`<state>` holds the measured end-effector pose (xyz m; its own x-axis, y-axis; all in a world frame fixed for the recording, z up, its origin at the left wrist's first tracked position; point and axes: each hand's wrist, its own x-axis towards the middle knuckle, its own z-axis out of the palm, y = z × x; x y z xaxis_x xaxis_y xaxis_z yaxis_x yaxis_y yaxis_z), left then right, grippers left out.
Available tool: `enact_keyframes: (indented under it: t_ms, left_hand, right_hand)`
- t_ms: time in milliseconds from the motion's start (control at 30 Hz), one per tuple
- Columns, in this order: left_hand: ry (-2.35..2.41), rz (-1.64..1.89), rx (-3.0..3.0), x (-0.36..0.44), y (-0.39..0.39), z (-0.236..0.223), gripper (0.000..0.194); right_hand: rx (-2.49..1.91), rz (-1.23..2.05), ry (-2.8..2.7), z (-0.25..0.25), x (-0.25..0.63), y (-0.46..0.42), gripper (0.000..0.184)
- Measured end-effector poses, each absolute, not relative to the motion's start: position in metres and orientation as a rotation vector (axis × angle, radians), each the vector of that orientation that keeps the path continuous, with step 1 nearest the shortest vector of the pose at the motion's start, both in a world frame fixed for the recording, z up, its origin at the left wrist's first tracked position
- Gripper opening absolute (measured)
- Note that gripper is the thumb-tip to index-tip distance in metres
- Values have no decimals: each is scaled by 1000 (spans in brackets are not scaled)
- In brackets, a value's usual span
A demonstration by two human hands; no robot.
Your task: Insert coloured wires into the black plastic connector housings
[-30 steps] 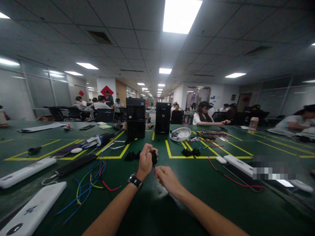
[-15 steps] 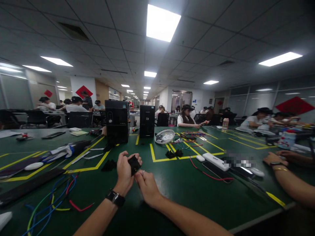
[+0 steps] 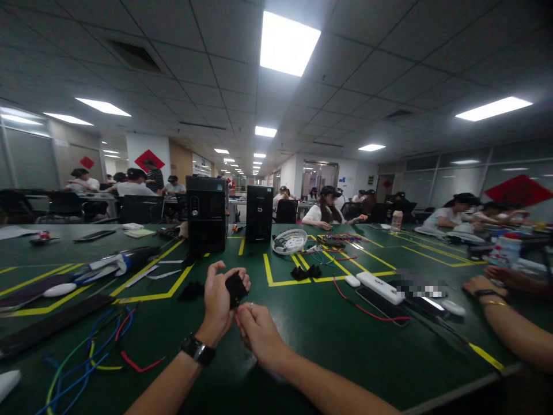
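In the middle of the head view, my left hand (image 3: 217, 302) is closed around a small black block-like piece (image 3: 235, 288), held above the green table (image 3: 302, 340). My right hand (image 3: 262, 335) is closed in a pinch just below the block's lower edge. What its fingers grip is hidden. A dark clump of small black parts (image 3: 191, 291) lies left of my left hand. More small black parts (image 3: 306, 272) rest farther back on the right, by the yellow tape.
Two black computer cases (image 3: 206, 216) stand at the back, beside a white basket (image 3: 290, 241). Loose coloured wires (image 3: 93, 351) lie front left. On the right are a white power bank (image 3: 380, 287), a red wire (image 3: 365, 311) and another person's arm (image 3: 514, 323).
My right hand has turned slightly and sits a little lower against the block. My left hand keeps its hold. The view has shifted slightly.
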<state>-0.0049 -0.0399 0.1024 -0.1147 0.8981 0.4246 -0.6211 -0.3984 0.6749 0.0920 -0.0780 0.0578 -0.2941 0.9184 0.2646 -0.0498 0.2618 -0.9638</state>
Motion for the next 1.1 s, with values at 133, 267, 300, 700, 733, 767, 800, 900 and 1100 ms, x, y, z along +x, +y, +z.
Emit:
enact_keyframes:
  t_ms: [133,267,300,700,733,767,800,900,1100]
  left_hand:
    - [410,1805,1048,-10,-33,107,26]
    - [320,1814,996,-6,-36,110,25]
    - [321,1802,966,-4,-37,109,24]
    - [357,1728,1050,-7,-27,96,23]
    - [360,1729,1022,-5,-28,96,24]
    - [367,1723,981,-3,-29,96,24]
    - [377,1714,934,-1,-30,96,24]
    - [409,1700,801,2,-30,93,25]
    - [454,1780,974,-6,-23,89,23]
  right_hand:
    - [-886,1197,-1545,75,95,-80,30]
    - [-878,1148,-1565,80,100,-83,32]
    - [-860,1181,-1568,77,100,-84,32]
    - [-979,1186,-1544,76,94,-87,30]
    - [-981,1153,-1569,75,95,-86,31]
    - [-976,1122,-1597,71,96,-85,32]
    - [-966,1096,-1623,67,96,-84,33]
    - [-925,1060,-1643,56,94,-79,35]
    - [-988,1174,-1569,56,81,-81,35]
